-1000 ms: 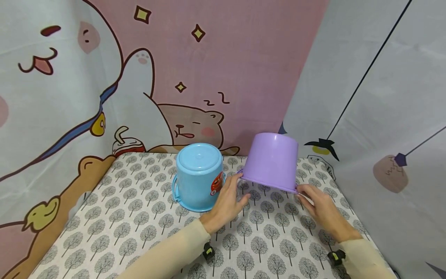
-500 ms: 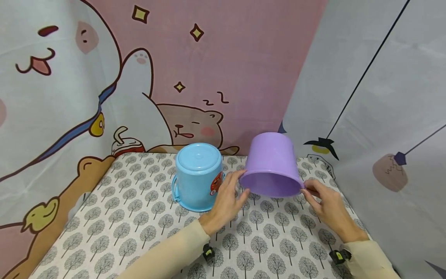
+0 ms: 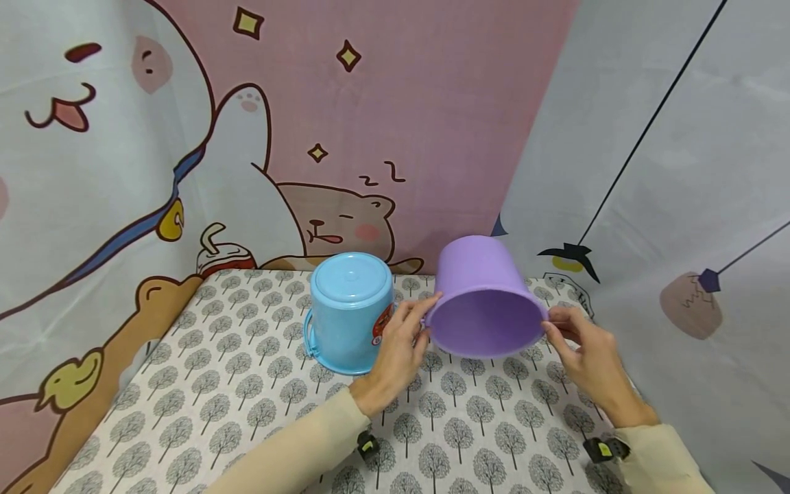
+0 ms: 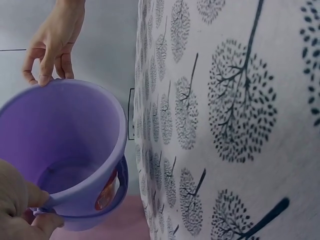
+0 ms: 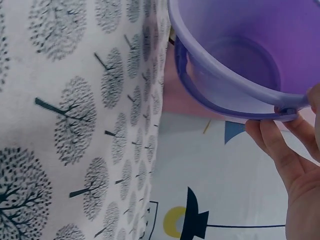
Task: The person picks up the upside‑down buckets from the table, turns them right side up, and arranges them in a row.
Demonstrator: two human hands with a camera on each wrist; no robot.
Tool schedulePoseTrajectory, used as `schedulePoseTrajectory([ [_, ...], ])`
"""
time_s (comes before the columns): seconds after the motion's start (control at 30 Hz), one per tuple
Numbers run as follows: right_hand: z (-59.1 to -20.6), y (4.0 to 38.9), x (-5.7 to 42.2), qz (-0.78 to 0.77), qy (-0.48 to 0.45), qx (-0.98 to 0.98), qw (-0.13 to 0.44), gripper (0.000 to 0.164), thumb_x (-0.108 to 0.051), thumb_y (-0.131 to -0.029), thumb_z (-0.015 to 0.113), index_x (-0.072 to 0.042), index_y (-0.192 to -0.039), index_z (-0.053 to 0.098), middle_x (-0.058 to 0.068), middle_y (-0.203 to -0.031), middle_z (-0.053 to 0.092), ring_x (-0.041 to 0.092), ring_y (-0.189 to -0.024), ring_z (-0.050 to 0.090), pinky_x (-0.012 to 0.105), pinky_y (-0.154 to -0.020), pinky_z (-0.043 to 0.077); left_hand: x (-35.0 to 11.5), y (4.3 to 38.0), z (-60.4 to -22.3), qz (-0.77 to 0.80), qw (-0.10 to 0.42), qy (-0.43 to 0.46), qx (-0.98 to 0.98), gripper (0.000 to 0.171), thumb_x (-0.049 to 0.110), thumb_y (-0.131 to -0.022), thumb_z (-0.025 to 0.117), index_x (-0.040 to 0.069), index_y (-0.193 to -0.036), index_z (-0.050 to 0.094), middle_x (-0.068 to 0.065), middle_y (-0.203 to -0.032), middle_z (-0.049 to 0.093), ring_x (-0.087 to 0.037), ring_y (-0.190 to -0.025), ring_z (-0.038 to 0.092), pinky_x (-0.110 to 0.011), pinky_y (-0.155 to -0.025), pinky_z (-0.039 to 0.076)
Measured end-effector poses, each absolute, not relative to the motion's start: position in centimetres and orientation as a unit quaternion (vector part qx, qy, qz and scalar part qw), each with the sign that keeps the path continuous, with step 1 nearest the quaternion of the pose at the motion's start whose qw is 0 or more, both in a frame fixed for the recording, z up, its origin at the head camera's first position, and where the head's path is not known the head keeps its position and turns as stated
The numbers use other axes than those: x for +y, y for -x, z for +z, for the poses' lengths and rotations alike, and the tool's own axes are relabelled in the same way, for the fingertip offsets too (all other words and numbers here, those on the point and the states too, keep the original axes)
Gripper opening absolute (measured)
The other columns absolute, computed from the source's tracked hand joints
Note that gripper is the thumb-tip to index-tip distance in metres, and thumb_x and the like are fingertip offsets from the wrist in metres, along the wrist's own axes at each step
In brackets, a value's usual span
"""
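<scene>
Above the cloth [image 3: 259,392], holding the purple bucket [image 3: 484,309] tipped, pinched on both sides by left hand [image 3: 395,357] and right hand [image 3: 589,357]. Seems to be turning it; next, probably needs a tight, even hold. Must mind the blue bucket [image 3: 345,319], upside down close to left hand, maybe in the way.

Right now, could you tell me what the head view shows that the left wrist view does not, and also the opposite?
Only the head view shows the blue bucket, standing upside down. Only the left wrist view shows the red sticker on the outer wall of the purple bucket. Both show the left hand and right hand at the purple bucket's rim, and the tree-print cloth.
</scene>
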State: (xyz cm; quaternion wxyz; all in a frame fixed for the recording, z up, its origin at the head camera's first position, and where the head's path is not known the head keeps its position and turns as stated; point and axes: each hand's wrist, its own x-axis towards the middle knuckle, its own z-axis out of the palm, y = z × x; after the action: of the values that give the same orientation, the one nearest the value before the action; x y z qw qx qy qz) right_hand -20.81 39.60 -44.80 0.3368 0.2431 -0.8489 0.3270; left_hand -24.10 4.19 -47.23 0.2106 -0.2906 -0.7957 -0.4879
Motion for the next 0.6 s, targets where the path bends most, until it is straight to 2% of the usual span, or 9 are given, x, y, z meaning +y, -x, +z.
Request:
schedulePoseTrajectory([
  [0.1, -44.4, 20.8, 39.4, 0.328, -0.238, -0.848, 0.341, 0.037, 0.026, -0.093, 0.080, 0.011, -0.126, 0.073, 0.025, -0.118, 0.084, -0.025, -0.122, 0.065, 0.004, -0.102, 0.060, 4.1, 24.0, -46.9, -0.491, 0.217, 0.293, -0.791, 0.081, -0.018, -0.103, 0.072, 0.017, -0.174, 0.056, -0.018, -0.143, 0.069, -0.024, -0.102, 0.078, -0.017, -0.082, 0.070],
  [0.4, -42.8, 20.7, 38.8, 0.340, -0.238, -0.843, 0.342, 0.045, 0.027, -0.095, 0.078, 0.013, -0.137, 0.072, 0.032, -0.123, 0.083, -0.025, -0.116, 0.069, 0.006, -0.093, 0.063, 3.7, 23.9, -45.6, -0.492, 0.247, 0.300, -0.780, 0.077, -0.014, -0.102, 0.076, 0.012, -0.172, 0.057, -0.017, -0.138, 0.071, -0.033, -0.114, 0.082, -0.022, -0.097, 0.072],
  [0.53, -42.2, 20.7, 38.8, 0.334, -0.236, -0.850, 0.332, 0.066, 0.025, -0.092, 0.083, 0.005, -0.153, 0.070, 0.031, -0.130, 0.083, -0.023, -0.117, 0.070, 0.005, -0.093, 0.063, 3.4, 23.9, -45.0, -0.497, 0.235, 0.291, -0.783, 0.074, -0.011, -0.105, 0.075, 0.012, -0.173, 0.056, -0.018, -0.142, 0.072, -0.034, -0.122, 0.081, -0.023, -0.100, 0.072],
  [0.6, -41.9, 20.7, 38.9, 0.329, -0.237, -0.856, 0.321, 0.079, 0.024, -0.089, 0.087, -0.001, -0.161, 0.066, 0.029, -0.131, 0.083, -0.020, -0.115, 0.072, 0.006, -0.093, 0.064, 3.2, 24.0, -44.6, -0.497, 0.235, 0.289, -0.784, 0.071, -0.009, -0.105, 0.075, 0.010, -0.171, 0.057, -0.019, -0.146, 0.072, -0.035, -0.128, 0.080, -0.028, -0.105, 0.072],
])
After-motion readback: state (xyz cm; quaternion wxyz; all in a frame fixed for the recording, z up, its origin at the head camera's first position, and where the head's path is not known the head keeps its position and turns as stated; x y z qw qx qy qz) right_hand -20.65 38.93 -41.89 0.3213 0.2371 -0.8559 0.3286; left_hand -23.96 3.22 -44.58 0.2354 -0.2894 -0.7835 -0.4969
